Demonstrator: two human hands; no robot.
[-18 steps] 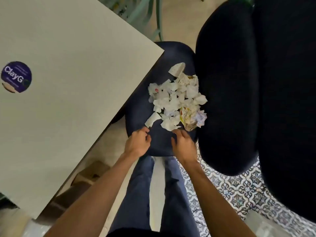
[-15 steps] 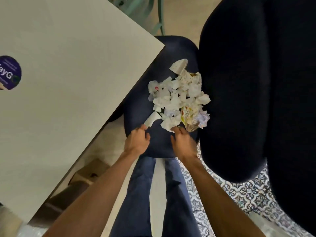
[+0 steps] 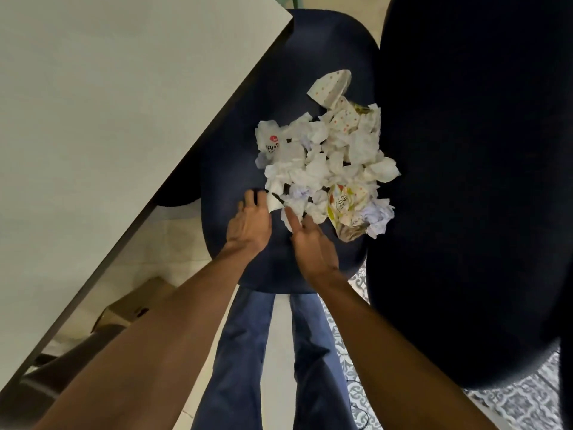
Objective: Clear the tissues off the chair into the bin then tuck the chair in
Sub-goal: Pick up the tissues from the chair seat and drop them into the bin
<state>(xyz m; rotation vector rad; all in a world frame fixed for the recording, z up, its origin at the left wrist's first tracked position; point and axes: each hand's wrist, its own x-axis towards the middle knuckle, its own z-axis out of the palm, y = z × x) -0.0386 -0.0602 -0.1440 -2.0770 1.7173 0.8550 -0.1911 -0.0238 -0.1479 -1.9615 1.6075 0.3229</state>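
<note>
Tissues (image 3: 322,162) lie heaped on the chair seat (image 3: 279,88), just beyond left hand (image 3: 249,223) and right hand (image 3: 311,243), both outstretched, empty, equally near.

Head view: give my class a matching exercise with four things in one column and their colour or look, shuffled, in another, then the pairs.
1 tissues
2 chair seat
3 table
4 floor tiles at right

A dark navy
B pale beige
C grey-and-white pattern
D crumpled white

Pairs: 1-D, 2-A, 3-B, 4-C
</note>
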